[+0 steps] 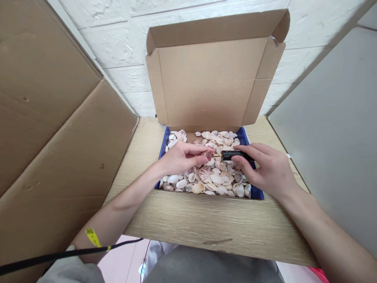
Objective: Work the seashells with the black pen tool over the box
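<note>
My left hand (188, 154) pinches a small reddish-brown seashell (208, 153) between thumb and fingers, above the shells in the box. My right hand (262, 165) is closed round a black mini drill (231, 155), held nearly level and pointing left. Its brass chuck (218, 155) and thin bit point at the shell; whether the tip touches it I cannot tell. Below both hands, many pale seashells (216, 179) fill the box. A striped red-and-white scallop shell (205, 174) lies among them.
The cardboard box (209, 82) has its lid raised toward the white brick-patterned wall (118, 47). It stands on a wooden table (188, 220). A cardboard panel (59, 118) rises at the left, a grey-white panel (332, 129) at the right. A black cable (59, 254) crosses the lower left.
</note>
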`<state>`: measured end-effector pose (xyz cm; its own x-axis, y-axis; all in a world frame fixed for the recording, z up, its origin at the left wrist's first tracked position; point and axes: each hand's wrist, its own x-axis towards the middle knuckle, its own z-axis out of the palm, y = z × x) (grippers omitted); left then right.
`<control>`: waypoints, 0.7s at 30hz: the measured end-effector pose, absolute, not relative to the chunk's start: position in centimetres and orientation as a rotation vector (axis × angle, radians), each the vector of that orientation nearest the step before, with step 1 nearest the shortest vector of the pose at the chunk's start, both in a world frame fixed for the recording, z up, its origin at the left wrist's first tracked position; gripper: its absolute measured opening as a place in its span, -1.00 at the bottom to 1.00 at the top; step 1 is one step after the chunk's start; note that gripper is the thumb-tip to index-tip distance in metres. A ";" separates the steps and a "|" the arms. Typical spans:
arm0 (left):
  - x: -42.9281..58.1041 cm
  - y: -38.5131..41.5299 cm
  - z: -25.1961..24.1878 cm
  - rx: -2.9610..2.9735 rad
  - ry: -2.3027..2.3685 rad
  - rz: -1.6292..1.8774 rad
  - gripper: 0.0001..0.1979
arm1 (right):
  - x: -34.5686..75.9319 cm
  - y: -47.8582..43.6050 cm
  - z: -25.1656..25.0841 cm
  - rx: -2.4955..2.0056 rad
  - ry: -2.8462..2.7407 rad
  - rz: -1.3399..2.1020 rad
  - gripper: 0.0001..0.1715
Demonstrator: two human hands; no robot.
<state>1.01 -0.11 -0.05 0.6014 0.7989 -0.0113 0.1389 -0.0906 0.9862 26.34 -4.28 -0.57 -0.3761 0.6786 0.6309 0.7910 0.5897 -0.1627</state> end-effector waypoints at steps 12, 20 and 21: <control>1.0 -0.2 0.3 1.530 0.861 0.585 -0.51 | 26.2 -4.1 0.1 -0.889 -2.054 -0.437 -0.54; 1.0 -0.2 0.6 1.514 0.837 0.520 -0.49 | 26.1 -4.3 0.0 -0.896 -1.989 -0.520 -0.55; 0.9 -0.2 0.5 1.518 0.834 0.517 -0.50 | 26.2 -4.3 0.0 -0.928 -1.999 -0.500 -0.59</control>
<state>0.94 -0.18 0.55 0.6362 0.7563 -0.1524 0.2006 0.0286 0.9793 26.15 -4.27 0.03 -0.3600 0.4232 0.8315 0.7647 0.6443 0.0032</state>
